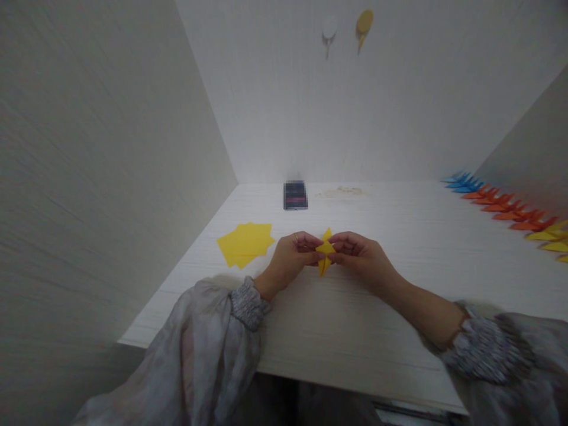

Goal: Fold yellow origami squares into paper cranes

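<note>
Between my two hands is a small folded yellow origami paper (326, 248), with pointed tips sticking out above and below the fingers. My left hand (298, 251) pinches its left side between thumb and fingers; a ring shows on one finger. From the other side my right hand (357, 251) pinches the paper's right edge. Both hands are held over the table, and the fingers cover part of the folds. Left of my left hand lies a loose fanned stack of yellow paper sheets (245, 244).
Folded paper cranes line the right side: blue ones (464, 182), orange-red ones (508, 207) and yellow ones (552, 238). A dark, pixelated rectangular object (295, 195) sits at the back of the white table (381, 343). Walls rise behind and at both sides; two hooks (364, 22) hang on the back wall.
</note>
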`<act>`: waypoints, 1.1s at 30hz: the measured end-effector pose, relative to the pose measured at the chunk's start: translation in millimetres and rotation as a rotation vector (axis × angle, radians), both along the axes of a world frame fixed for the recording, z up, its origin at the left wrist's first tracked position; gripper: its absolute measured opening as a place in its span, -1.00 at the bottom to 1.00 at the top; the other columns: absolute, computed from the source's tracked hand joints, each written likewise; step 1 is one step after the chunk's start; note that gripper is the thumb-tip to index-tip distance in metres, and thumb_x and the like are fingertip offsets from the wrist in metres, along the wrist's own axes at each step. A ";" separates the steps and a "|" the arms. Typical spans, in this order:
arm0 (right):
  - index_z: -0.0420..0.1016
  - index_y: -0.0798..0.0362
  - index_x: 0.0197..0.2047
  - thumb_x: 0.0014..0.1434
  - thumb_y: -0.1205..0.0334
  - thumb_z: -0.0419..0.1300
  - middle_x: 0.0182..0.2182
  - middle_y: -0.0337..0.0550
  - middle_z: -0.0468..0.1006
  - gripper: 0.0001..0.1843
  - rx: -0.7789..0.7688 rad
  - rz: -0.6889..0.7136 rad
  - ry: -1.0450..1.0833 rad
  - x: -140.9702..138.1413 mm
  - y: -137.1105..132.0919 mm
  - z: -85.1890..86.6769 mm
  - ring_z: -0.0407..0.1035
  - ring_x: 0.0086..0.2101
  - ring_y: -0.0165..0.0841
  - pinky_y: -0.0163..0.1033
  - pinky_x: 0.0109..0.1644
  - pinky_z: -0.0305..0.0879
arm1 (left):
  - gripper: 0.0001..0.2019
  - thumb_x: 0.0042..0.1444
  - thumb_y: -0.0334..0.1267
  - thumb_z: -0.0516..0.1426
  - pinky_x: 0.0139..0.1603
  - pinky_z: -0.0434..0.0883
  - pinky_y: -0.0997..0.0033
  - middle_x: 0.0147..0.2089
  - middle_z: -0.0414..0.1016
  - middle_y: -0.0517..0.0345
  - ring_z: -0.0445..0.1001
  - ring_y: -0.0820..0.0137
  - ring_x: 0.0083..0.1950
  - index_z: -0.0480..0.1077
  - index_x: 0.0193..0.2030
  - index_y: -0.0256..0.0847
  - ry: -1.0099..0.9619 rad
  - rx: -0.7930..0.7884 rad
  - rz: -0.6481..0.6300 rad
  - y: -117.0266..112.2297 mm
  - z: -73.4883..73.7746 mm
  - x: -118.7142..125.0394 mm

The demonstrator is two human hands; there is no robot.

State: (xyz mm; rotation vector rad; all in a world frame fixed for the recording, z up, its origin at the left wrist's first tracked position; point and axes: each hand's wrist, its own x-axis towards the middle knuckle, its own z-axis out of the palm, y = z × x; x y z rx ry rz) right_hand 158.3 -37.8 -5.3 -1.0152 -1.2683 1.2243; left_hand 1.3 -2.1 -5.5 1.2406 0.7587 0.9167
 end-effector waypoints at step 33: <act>0.37 0.03 -0.33 -0.11 0.20 0.26 -0.46 -0.22 0.47 -0.77 0.140 -0.095 -0.181 -3.0 -3.9 1.4 0.37 -0.43 -0.40 -0.26 -0.33 0.32 | -0.73 -0.26 -0.36 0.25 -0.34 0.38 0.49 -0.41 0.44 0.20 0.42 0.55 -0.42 0.28 -0.39 -0.30 -0.040 -0.029 0.029 0.3 1.5 1.8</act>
